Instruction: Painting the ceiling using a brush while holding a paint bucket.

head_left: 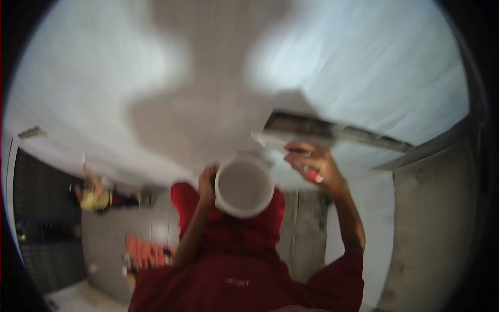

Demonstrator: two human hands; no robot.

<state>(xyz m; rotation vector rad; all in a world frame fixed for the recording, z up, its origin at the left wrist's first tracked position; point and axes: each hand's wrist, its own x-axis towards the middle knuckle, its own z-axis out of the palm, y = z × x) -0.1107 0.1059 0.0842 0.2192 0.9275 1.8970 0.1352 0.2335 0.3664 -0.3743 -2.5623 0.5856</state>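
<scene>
My left hand (207, 183) is closed on the left side of a white, round bucket (219, 193), held in front of my lap. Its inside looks pale grey; I cannot make out how full it is. In my right hand (323, 162) is a putty knife whose red handle end (314, 175) sticks out below my fingers. The knife's wide, pale blade (274, 141) is blurred and lies close to the whitish wall (218, 119), just below a dark recess (301, 124). Whether the blade touches the wall, I cannot tell.
From the recess a dark groove (377, 139) runs right along the wall. A smaller opening (32, 132) sits at the far left. Another person (96, 198) in a yellow top reaches toward the wall at left. Orange-red items (148, 252) are on the floor behind me.
</scene>
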